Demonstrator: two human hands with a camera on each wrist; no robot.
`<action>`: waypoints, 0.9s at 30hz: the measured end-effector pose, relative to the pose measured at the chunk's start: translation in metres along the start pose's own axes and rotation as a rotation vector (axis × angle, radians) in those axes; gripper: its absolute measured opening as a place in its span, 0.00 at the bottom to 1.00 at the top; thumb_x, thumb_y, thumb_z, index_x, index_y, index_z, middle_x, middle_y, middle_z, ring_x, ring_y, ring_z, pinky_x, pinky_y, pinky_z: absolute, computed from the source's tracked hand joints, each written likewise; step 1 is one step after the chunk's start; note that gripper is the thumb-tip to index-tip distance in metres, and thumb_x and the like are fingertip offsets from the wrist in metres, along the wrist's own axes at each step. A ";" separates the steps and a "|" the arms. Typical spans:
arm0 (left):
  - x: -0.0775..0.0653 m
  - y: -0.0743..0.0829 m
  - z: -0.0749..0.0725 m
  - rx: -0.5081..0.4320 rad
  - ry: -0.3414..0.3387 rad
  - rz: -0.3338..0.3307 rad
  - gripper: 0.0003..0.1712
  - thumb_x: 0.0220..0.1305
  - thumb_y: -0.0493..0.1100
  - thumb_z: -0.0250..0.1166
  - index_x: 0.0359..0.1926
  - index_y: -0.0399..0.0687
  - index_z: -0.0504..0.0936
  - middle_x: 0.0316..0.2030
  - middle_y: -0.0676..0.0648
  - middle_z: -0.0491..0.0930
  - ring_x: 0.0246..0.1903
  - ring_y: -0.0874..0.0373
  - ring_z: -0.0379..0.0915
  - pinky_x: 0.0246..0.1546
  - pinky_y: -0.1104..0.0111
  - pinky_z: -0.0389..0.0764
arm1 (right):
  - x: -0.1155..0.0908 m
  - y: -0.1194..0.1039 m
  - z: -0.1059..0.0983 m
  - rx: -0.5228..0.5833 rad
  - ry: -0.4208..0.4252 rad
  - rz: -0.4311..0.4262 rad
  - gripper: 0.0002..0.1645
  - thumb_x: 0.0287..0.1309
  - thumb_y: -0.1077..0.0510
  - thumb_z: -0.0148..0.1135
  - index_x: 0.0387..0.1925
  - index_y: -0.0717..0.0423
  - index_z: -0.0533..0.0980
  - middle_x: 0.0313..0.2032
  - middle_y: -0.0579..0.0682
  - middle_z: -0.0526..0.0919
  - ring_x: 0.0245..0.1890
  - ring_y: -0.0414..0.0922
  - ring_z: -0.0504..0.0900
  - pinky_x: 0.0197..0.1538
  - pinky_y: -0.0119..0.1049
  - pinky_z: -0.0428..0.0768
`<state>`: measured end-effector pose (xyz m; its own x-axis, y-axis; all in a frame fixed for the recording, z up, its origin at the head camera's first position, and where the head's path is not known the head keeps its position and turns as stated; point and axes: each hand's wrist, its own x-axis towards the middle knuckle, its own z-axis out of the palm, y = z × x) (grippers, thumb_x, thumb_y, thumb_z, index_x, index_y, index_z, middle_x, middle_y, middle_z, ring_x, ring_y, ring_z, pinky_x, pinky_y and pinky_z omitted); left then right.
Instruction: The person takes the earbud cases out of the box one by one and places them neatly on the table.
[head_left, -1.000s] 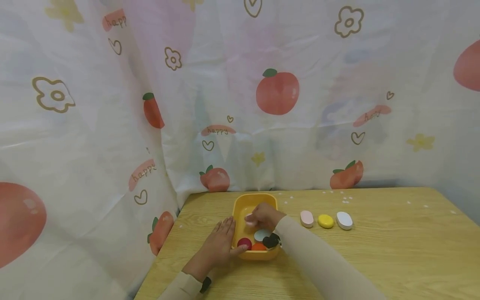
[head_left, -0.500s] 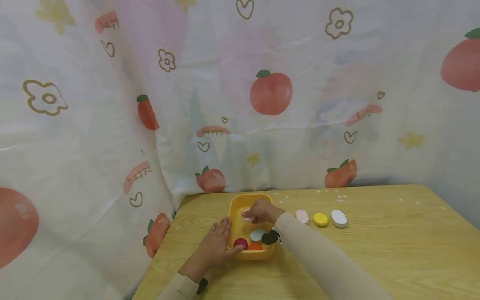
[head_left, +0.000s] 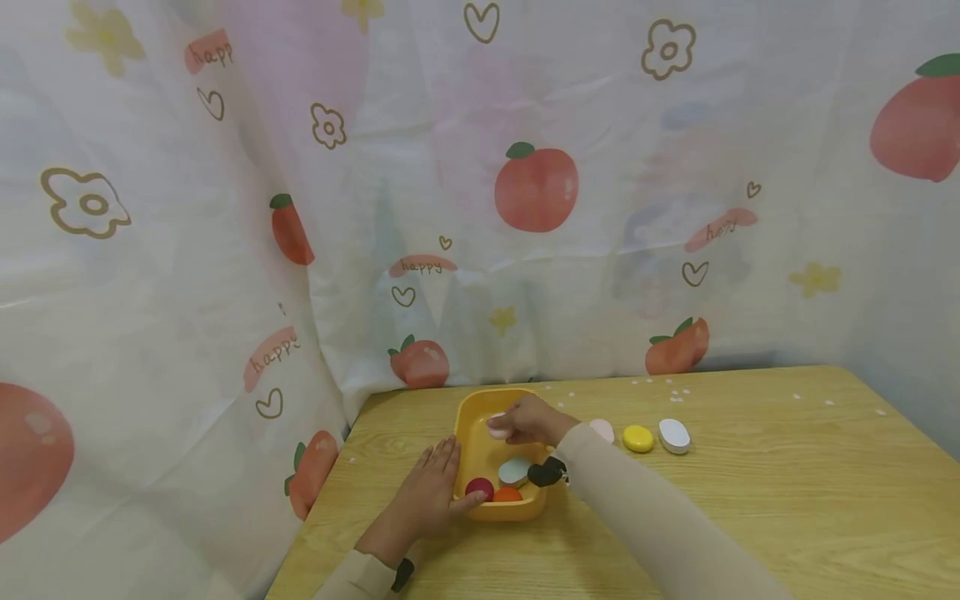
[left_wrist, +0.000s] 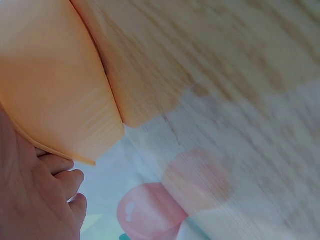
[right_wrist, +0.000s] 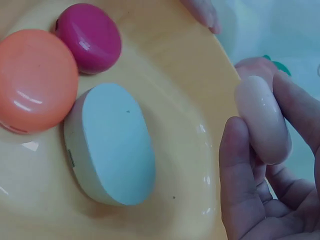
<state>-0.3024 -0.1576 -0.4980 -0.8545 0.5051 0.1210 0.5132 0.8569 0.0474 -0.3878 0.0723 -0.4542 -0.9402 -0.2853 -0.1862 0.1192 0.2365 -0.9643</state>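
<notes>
My right hand [head_left: 536, 421] pinches a small pale pink rounded case [right_wrist: 262, 120] between thumb and fingers, above the far part of a yellow plastic tray [head_left: 495, 515]. In the right wrist view, the case is held clear of the tray floor. My left hand [head_left: 429, 492] rests along the tray's left side with straight fingers, its thumb over the near left corner. Inside the near end lie a dark pink round case [right_wrist: 90, 37], an orange round case [right_wrist: 37, 80] and a pale mint oval case [right_wrist: 117, 145]. The left wrist view shows the left hand's fingers against the tray wall.
Right of the tray stand a pale pink case [head_left: 602, 431], partly behind the right forearm, a yellow oval case [head_left: 638, 438] and a white oval case [head_left: 674, 436]. The wooden table [head_left: 750, 500] meets a fruit-printed curtain [head_left: 600, 292] at the back.
My right hand has risen slightly and shifted a little right over the tray, still pinching the pale pink case. My left hand stays at the tray. The head view has turned slightly right.
</notes>
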 end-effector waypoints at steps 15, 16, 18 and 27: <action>0.005 0.003 -0.001 0.011 -0.026 -0.007 0.56 0.66 0.76 0.38 0.74 0.33 0.50 0.74 0.38 0.47 0.73 0.46 0.41 0.70 0.51 0.44 | -0.009 -0.009 -0.022 -0.006 0.016 -0.003 0.25 0.54 0.59 0.72 0.46 0.73 0.74 0.39 0.59 0.81 0.35 0.46 0.83 0.44 0.43 0.83; 0.006 0.003 -0.001 0.011 -0.030 -0.009 0.57 0.65 0.77 0.38 0.74 0.33 0.50 0.74 0.38 0.46 0.73 0.46 0.41 0.70 0.51 0.43 | -0.010 -0.010 -0.024 -0.014 0.012 -0.008 0.25 0.55 0.59 0.72 0.46 0.73 0.74 0.39 0.58 0.82 0.35 0.46 0.83 0.44 0.43 0.83; 0.007 0.002 -0.001 0.009 -0.041 -0.015 0.57 0.65 0.78 0.37 0.75 0.34 0.49 0.75 0.39 0.46 0.73 0.48 0.40 0.71 0.51 0.42 | -0.012 -0.011 -0.028 -0.026 0.008 -0.016 0.23 0.55 0.59 0.72 0.45 0.72 0.74 0.38 0.58 0.82 0.34 0.45 0.83 0.44 0.43 0.83; 0.003 0.000 -0.002 0.005 -0.028 0.002 0.57 0.64 0.77 0.40 0.73 0.32 0.52 0.74 0.37 0.48 0.73 0.47 0.42 0.70 0.51 0.45 | -0.017 -0.005 -0.039 0.023 -0.038 -0.037 0.21 0.56 0.61 0.70 0.44 0.70 0.71 0.38 0.58 0.80 0.33 0.45 0.82 0.40 0.41 0.83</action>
<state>-0.3042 -0.1563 -0.4954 -0.8555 0.5093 0.0932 0.5145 0.8564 0.0428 -0.3843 0.1120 -0.4391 -0.9313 -0.3289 -0.1565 0.0920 0.2033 -0.9748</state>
